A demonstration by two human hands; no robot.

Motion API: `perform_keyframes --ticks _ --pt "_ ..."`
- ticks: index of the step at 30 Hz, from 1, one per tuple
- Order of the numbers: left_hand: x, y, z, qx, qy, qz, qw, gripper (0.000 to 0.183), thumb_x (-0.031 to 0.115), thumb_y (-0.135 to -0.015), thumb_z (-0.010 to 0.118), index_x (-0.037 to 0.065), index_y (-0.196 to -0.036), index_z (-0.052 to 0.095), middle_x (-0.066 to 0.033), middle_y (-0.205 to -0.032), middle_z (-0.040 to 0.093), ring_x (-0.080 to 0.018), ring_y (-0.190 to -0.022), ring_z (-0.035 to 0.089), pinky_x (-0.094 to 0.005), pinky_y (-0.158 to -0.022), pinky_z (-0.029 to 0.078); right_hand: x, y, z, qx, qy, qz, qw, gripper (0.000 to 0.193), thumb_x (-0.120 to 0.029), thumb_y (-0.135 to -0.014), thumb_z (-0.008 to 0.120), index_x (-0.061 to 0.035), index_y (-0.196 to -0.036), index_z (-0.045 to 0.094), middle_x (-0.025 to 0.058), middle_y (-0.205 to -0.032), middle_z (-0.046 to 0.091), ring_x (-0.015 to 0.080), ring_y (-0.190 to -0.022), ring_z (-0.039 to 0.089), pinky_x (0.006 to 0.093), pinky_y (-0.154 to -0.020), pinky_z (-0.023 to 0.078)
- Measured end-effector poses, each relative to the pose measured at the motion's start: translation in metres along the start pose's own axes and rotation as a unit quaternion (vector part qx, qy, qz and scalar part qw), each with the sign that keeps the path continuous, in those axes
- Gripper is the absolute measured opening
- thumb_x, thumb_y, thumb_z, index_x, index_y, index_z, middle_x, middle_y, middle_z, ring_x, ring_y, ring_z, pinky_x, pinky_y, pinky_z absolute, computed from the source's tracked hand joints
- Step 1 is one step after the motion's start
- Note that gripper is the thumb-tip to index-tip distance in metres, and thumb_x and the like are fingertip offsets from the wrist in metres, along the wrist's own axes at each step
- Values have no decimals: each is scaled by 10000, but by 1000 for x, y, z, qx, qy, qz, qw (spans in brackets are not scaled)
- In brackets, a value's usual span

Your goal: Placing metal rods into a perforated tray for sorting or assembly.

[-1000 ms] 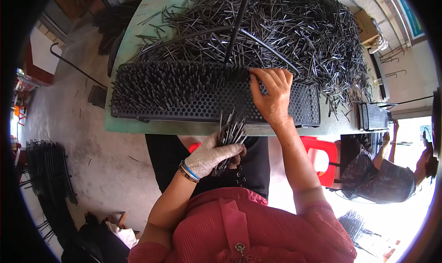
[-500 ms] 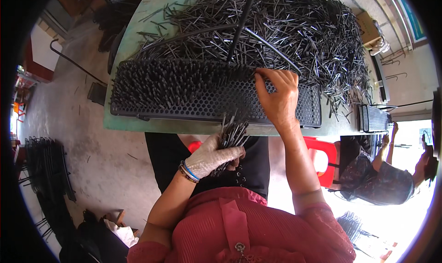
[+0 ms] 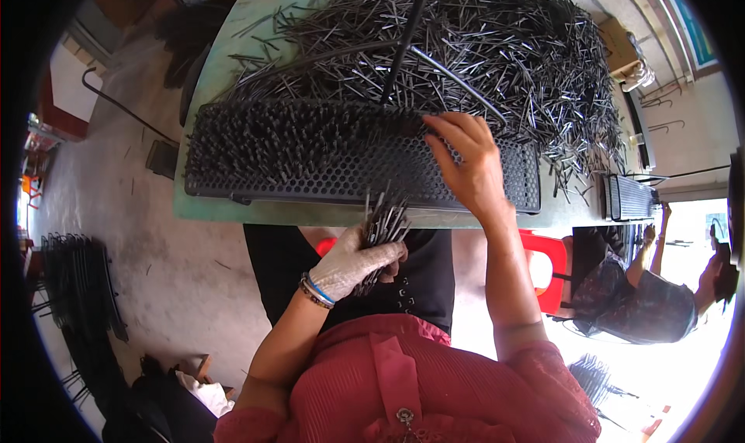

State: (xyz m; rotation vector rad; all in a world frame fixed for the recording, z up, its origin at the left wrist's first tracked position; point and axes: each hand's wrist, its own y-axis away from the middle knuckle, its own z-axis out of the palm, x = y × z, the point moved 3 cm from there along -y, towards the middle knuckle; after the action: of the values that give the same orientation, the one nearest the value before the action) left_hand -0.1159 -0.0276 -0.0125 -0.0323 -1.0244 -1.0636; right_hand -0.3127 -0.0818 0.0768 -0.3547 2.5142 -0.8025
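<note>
In a whitish glove, my left hand (image 3: 349,266) is closed round a bundle of thin dark sticks (image 3: 385,227), their ends pointing up by the table's near edge. A long black perforated tray (image 3: 485,175) lies along that edge. Its left part bristles with upright dark sticks (image 3: 264,136), while rows of bare holes show on the right. My bare right hand (image 3: 469,162) is over the tray's far side, where the upright sticks give way to bare holes. Its thumb and forefinger come together in a pinch; what is between the tips is too small to make out.
Behind the tray, loose dark sticks (image 3: 497,47) lie heaped on the green table (image 3: 209,209). A black rod frame (image 3: 405,43) rises over them. A cardboard box (image 3: 618,49) stands at the far right. Another person (image 3: 644,299) works at a similar tray to the right, near a red chair (image 3: 545,264).
My right hand has shifted slightly left along the tray's far side. My left hand, still round the sticks, has moved a little left.
</note>
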Motion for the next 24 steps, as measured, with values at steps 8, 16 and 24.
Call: perform_keyframes --ticks 8,16,24 --pt "-2 13 -10 148 -60 96 983 341 97 -846 678 29 -1097 457 -64 -787 619 -125 -588 612 -269 -509 533 100 120 -87 209 224 271 912 223 -119 -861 660 -1 -1050 663 142 -1021 648 317 -962 595 402 -855 458" --pt "5 13 -25 148 67 93 982 191 137 -862 658 12 -986 584 -76 -773 642 -147 -582 612 -270 -502 511 120 161 -65 229 -15 440 868 359 -237 -952 566 96 -1072 627 156 -856 683 129 -763 579 291 -702 469" --pt "-3 32 -30 138 64 100 983 250 162 -845 629 -23 -995 553 -81 -746 607 -153 -549 570 -269 -489 454 69 175 -72 233 -31 493 838 343 -221 -946 581 99 -1064 620 83 -799 637 92 -717 510 246 -660 436"
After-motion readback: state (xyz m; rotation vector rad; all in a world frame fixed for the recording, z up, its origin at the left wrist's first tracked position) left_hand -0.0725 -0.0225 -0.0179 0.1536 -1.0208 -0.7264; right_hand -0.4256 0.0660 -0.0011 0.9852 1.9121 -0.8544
